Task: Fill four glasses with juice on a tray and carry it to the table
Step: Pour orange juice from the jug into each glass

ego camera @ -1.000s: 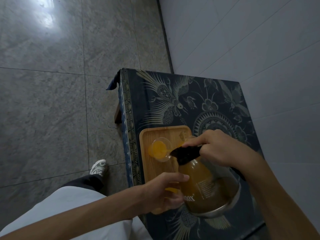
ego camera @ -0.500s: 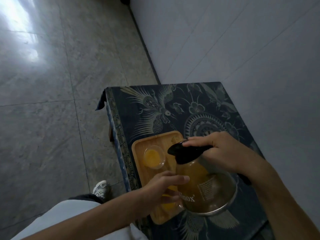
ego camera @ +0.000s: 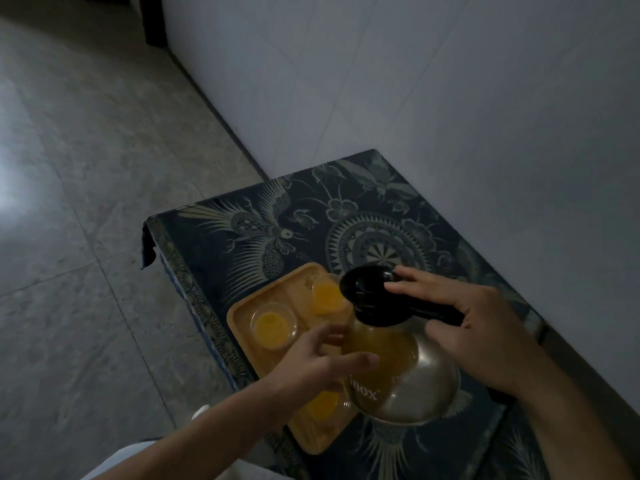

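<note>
A wooden tray (ego camera: 313, 436) lies on the near left part of a low table covered with a dark patterned cloth (ego camera: 346, 209). On it stand small glasses holding orange juice: one at the left (ego camera: 273, 326), one at the far end (ego camera: 325, 295), one (ego camera: 322, 405) partly hidden under my left wrist. My right hand (ego camera: 467, 323) grips the black handle of a glass jug (ego camera: 398, 379) of juice, fingers resting on its black lid. My left hand (ego camera: 311, 362) hovers over the tray with fingers spread, thumb against the jug's side.
A white tiled wall (ego camera: 450, 98) runs along the table's far and right sides. Grey tiled floor (ego camera: 86, 237) lies to the left. My light trouser leg and a white shoe (ego camera: 199, 412) show at the bottom, close to the table's edge.
The jug has come upright from its tilted pouring position. My left hand has let go of the near glass and opened. The view has shifted up and right, and the picture is darker.
</note>
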